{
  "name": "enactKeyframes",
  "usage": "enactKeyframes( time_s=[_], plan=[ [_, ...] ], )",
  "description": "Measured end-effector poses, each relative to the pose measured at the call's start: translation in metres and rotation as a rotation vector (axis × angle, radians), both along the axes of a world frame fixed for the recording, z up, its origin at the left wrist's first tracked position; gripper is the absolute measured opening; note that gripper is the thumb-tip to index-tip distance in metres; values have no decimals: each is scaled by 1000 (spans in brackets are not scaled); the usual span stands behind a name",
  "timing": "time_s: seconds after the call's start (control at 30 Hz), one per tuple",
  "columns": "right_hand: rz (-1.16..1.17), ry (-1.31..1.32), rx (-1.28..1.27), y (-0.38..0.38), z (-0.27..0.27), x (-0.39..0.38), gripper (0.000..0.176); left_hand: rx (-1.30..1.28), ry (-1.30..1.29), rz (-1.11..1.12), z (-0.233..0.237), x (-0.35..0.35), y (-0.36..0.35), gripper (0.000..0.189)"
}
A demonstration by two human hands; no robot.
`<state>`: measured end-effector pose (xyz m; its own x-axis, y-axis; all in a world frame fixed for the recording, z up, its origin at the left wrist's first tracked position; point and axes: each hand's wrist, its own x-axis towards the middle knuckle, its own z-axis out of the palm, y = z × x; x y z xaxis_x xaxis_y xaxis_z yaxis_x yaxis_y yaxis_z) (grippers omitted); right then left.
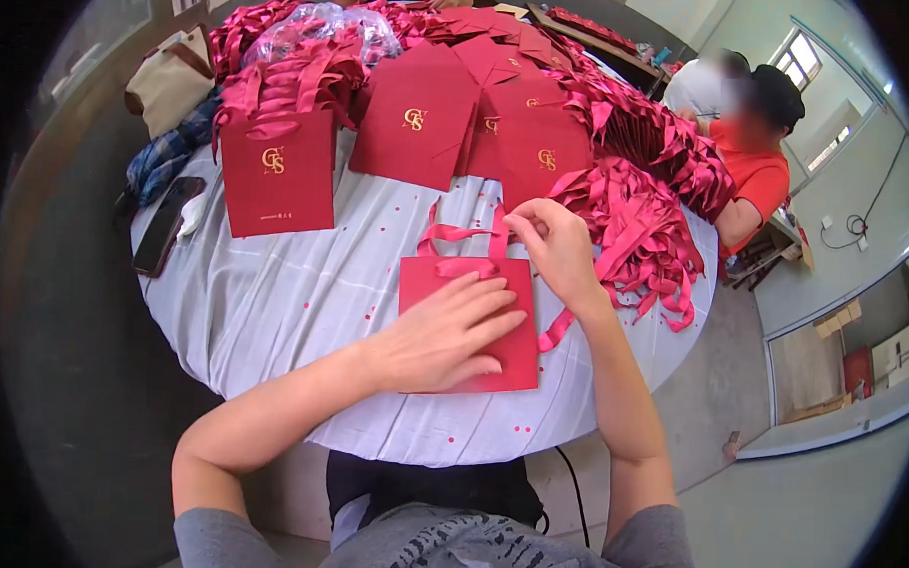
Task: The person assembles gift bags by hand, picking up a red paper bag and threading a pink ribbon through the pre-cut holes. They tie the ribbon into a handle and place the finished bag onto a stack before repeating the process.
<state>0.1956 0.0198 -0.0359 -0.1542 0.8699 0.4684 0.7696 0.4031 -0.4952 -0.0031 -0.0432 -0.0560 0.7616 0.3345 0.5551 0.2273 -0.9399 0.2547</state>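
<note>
A small red paper bag (512,356) lies flat on the white-clothed round table (263,317) in front of me. My left hand (443,334) rests spread on its front, fingers apart. Above the bag's top edge, my right hand (556,245) pinches the red ribbon handle (499,236) between thumb and fingers. The rest of that ribbon loops up to the left, and a ribbon end hangs at the bag's right side. A bundle of loose red ribbons (631,240) lies to the right of my right hand.
Red bags with gold lettering (415,117) are piled at the back; another bag (278,178) stands left. A phone (168,226) and a beige bag (173,82) lie at the left edge. A person in red (763,180) sits at the right; another person's hands show at the far side.
</note>
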Motion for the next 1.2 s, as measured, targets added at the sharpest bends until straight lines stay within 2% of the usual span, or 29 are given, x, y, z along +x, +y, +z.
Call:
enactKeyframes(
  time_s=[0.07, 0.17, 0.23, 0.33, 0.4, 0.47, 0.57, 0.7, 0.8, 0.83, 1.07, 1.2],
  plan=[
    [195, 206, -57, 4, -8, -8, 14, -67, 74, -7, -9, -2, -2, 55],
    [275, 115, -197, 2, 0, -27, 8, -59, 79, -14, -13, -3, -1, 56],
    [310, 97, -180, 4, 0, -33, 7, -66, 99, -18, -15, -3, 0, 57],
    [415, -212, -152, 8, 6, -36, 13, -76, 125, -13, -17, -3, 0, 59],
    [333, -367, -275, 6, 11, -44, 13, -63, 104, -9, -18, -3, 1, 59],
    [330, -393, -236, 10, 2, -50, 19, -70, 94, -9, -18, -4, 0, 59],
    [384, -149, -36, 19, -6, -62, 32, -98, 55, -25, -19, -3, 0, 60],
    [386, -147, -107, 23, -1, -71, 28, -101, 13, -22, -21, -3, 0, 59],
    [122, -249, -333, 24, 3, -72, 21, -95, 20, -8, -20, -4, 1, 59],
    [134, -219, -419, 21, 5, -73, 24, -95, 44, -2, -21, -4, 0, 59],
    [77, -218, -418, 14, -9, -77, 25, -127, 60, -3, -21, -3, -2, 60],
    [127, -133, -563, 20, -11, -76, 19, -102, 58, 11, -21, -3, -3, 60]
  ],
)
